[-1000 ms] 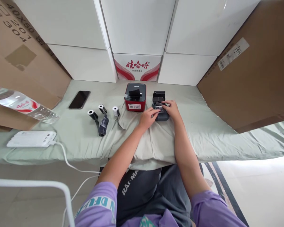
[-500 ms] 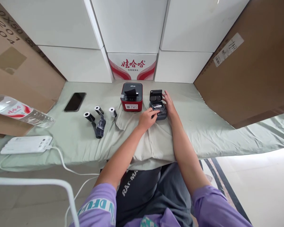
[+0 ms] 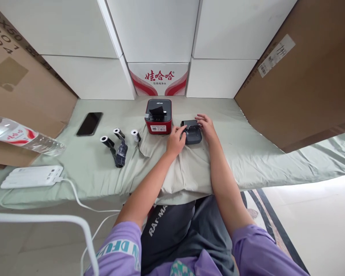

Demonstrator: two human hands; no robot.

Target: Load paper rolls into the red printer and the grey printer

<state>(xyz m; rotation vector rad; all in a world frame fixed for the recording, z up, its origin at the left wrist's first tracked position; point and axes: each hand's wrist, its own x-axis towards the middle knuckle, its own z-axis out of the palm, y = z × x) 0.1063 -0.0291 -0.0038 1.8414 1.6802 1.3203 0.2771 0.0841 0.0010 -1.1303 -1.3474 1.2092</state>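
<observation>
In the head view, the left hand (image 3: 176, 140) and the right hand (image 3: 206, 125) both rest with loose, released grip on the small dark printer (image 3: 192, 133), touching its sides. Just beside it stands a red printer (image 3: 158, 117); three paper rolls (image 3: 119, 135), a phone (image 3: 89, 123) and a power bank (image 3: 31, 176) lie farther left. The desk (image 3: 261, 153) wears a green cloth; white boxes (image 3: 155, 30) close the back, and open cloth remains at the right.

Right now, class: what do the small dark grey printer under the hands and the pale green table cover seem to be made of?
Small dark grey printer: probably moulded plastic, matte, with rounded edges. Pale green table cover: soft woven cloth, judging by its wrinkles and folds.
</observation>
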